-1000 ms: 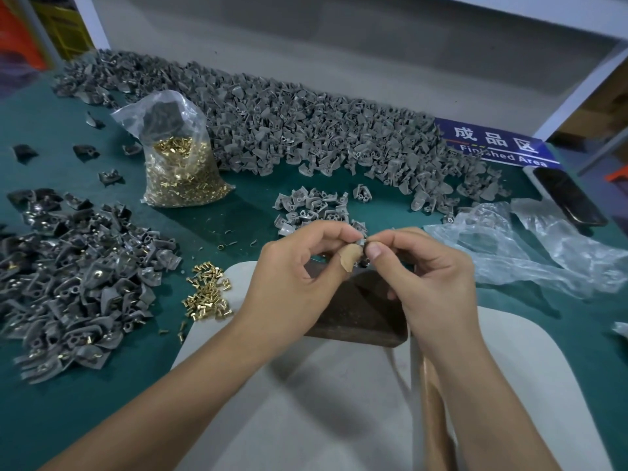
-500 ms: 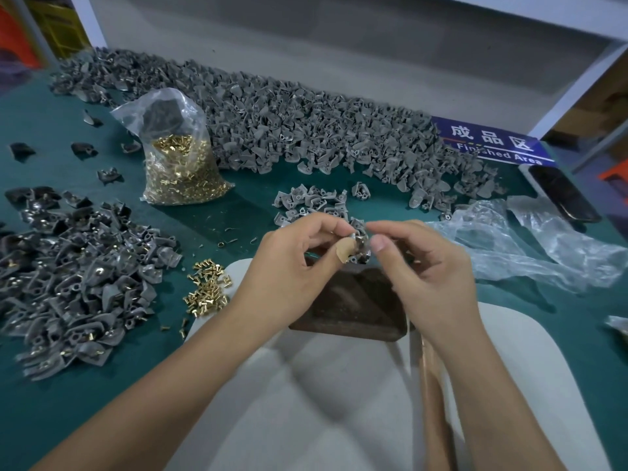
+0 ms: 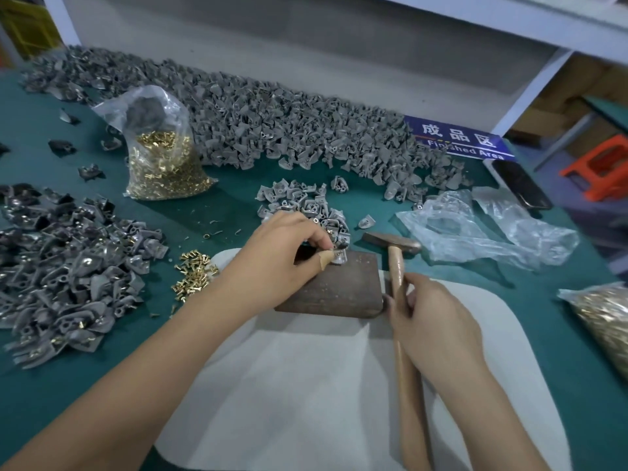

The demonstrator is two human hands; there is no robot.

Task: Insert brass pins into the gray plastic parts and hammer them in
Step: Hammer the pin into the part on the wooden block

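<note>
Part on the block, hammer in hand.

Our left hand (image 3: 278, 256) pinches a gray plastic part (image 3: 339, 257) between thumb and fingertips and holds it down on the far edge of the dark block (image 3: 336, 290); we can't tell whether a pin sits in it. Our right hand (image 3: 431, 321) has its fingers curled round the wooden handle of the hammer (image 3: 396, 266), whose head lies on the green table (image 3: 238, 205) just right of the block. Loose brass pins (image 3: 193, 277) lie left of the white mat (image 3: 306, 385); a bag of pins (image 3: 163, 164) stands farther back. A small cluster of gray parts (image 3: 299, 202) sits just behind the block, a long heap (image 3: 272, 130) along the back, a further pile (image 3: 68, 266) at left.
</note>
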